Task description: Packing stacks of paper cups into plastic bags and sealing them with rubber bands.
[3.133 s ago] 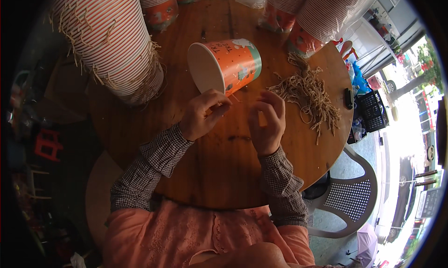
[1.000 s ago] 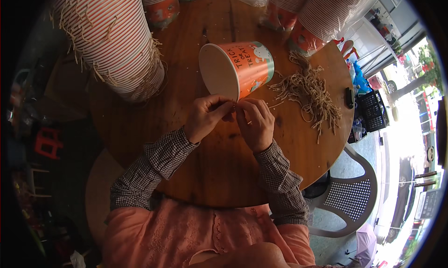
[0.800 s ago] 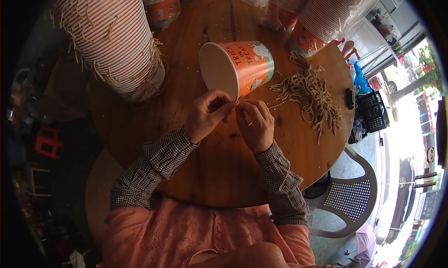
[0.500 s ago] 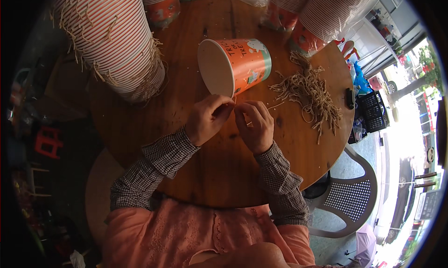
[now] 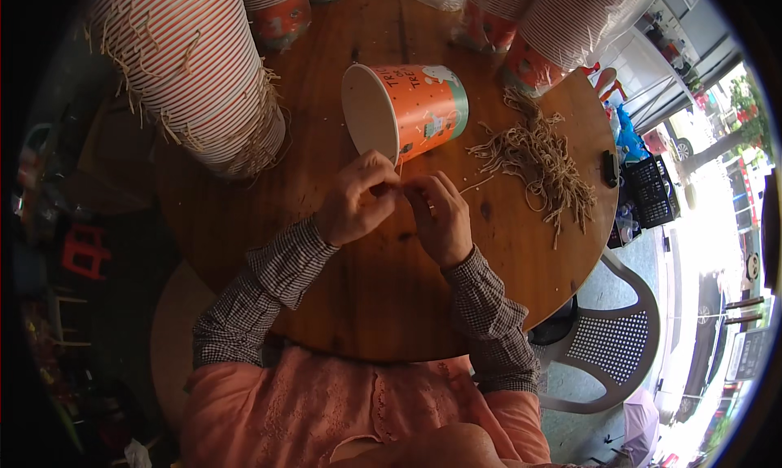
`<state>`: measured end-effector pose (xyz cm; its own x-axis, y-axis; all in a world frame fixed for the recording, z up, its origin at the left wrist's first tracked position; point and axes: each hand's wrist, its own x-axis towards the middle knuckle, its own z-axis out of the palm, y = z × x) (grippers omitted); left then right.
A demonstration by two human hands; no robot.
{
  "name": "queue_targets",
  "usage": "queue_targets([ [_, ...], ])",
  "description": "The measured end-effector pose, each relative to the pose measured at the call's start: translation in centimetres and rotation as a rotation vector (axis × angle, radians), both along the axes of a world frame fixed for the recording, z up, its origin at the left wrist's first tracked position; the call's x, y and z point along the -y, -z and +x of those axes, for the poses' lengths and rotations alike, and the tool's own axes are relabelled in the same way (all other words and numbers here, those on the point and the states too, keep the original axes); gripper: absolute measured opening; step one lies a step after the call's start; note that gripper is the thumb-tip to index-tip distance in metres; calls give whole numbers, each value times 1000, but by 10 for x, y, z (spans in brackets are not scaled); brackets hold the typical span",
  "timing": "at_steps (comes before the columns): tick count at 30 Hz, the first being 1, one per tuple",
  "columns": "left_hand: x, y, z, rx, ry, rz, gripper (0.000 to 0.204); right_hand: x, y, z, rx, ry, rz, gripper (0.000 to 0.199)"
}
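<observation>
An orange paper bucket with a teal band lies on its side on the round wooden table, its white mouth toward me. My left hand pinches the near rim of the bucket's mouth. Close beside it, my right hand pinches a thin tan string that runs from the fingers toward the right. The two sets of fingertips almost touch just below the rim. A loose heap of tan string handles lies to the right of the bucket.
Tall stacks of striped paper buckets with string ends poking out stand at the left and along the far edge. A small dark object rests near the table's right edge. A grey plastic chair stands at the lower right.
The bucket has been turned and shifted a little; my right hand has moved in from the string heap to meet my left hand at the rim.
</observation>
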<state>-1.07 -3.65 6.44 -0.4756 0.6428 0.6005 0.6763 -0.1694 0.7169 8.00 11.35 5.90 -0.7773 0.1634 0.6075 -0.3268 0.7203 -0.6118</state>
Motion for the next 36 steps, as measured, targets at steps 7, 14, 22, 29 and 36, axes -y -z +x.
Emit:
queue_targets([
  [7, 5, 12, -9, 1073, 340, -9, 12, 6, -4, 3, 227, -105, -463, 10],
  [14, 1, 8, -2, 1121, 274, 26, 18, 3, -9, 5, 97, -106, -431, 16],
  [22, 1, 3, 1, 865, 216, -52, 19, 2, -11, 7, -9, -33, -133, 13],
  [29, -2, 10, 4, 742, 105, 18, 17, -4, -3, 3, 129, -65, -623, 7],
  [36, -3, 14, 3, 727, 73, 47, 12, -5, -4, 5, 156, -69, -729, 9],
])
